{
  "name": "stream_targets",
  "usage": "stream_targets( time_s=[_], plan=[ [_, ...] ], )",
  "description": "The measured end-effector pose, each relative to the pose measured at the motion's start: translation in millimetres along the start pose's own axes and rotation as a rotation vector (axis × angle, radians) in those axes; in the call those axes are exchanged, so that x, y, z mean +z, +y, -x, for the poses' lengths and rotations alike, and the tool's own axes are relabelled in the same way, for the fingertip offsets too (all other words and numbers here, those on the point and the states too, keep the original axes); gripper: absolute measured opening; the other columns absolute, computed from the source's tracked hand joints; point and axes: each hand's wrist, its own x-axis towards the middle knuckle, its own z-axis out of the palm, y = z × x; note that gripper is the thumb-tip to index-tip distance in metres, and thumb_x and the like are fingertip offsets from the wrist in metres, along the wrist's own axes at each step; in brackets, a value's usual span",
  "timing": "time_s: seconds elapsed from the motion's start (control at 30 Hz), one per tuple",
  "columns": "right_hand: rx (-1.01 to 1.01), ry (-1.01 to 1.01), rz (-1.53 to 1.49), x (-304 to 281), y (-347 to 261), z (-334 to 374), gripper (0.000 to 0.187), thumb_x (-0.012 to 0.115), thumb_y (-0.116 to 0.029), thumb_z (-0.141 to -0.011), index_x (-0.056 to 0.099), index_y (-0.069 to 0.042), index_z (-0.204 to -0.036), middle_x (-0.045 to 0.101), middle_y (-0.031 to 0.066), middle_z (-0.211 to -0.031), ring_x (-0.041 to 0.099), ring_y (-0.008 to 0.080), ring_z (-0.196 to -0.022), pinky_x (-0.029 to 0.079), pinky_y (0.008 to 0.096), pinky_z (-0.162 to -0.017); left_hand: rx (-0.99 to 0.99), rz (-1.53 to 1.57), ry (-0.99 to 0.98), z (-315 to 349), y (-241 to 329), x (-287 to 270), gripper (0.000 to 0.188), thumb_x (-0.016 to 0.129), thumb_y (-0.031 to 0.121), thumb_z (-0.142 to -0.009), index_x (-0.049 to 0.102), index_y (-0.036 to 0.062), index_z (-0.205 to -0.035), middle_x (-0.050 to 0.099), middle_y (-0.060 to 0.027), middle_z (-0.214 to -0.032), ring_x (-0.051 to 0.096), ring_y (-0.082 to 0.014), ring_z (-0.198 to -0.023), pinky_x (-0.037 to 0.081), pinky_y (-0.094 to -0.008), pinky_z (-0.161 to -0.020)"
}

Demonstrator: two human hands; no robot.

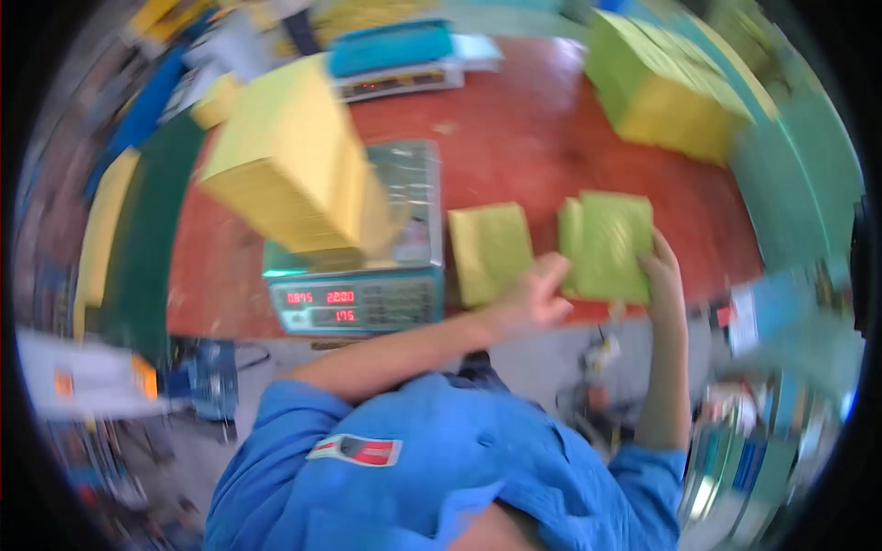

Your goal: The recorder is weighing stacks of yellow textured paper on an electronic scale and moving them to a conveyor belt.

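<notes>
My right hand [663, 266] grips the right edge of a yellow-green packet [608, 246], flat and rectangular, at the front right of the red table. Behind that packet's left side, the edge of another one peeks out. My left hand [537, 292] is blurred by motion just left of it, fingers and thumb apart with nothing visible between them. Close by that hand lies a second yellow-green packet [490, 250]. Further left, a digital scale [354, 308] with red lit figures bears a tall stack of yellow sheets or packets [292, 156].
The red tabletop [514, 119] carries a second scale with a blue tray [390, 50] at the back. A block of yellow-green packets [675, 92] stands at the back right. A dark green panel [152, 239] borders the left side, and pale green surfaces [795, 174] the right.
</notes>
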Motion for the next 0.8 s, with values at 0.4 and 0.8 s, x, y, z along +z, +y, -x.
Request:
stream_targets(
  time_s=[0.4,0.8],
  plan=[
    [-0.604,0.131,0.973,32.0,0.9,-11.1,0.043,0.058,0.004,-0.083,0.056,0.001,-0.126,0.062,0.0118,-0.114,0.063,0.0186,-0.094,0.052,0.03,-0.076,-0.292,0.418,-0.121,63.2,56.8,-79.9,0.042,0.061,0.014,-0.093,0.053,-0.0041,-0.13,0.061,-0.0177,-0.125,0.063,-0.0226,-0.108,0.049,-0.0327,-0.094],
    [0.273,-1.104,0.665,279.2,84.1,90.0,0.02,0.059,-0.007,-0.093,0.064,0.003,-0.11,0.07,0.0117,-0.094,0.067,0.0193,-0.086,0.054,0.0315,-0.076,0.101,0.892,0.917,268.0,17.2,-328.1,0.028,0.054,0.023,-0.097,0.063,0.0015,-0.114,0.067,-0.0191,-0.11,0.067,-0.0265,-0.097,0.054,-0.037,-0.085]
  ],
)
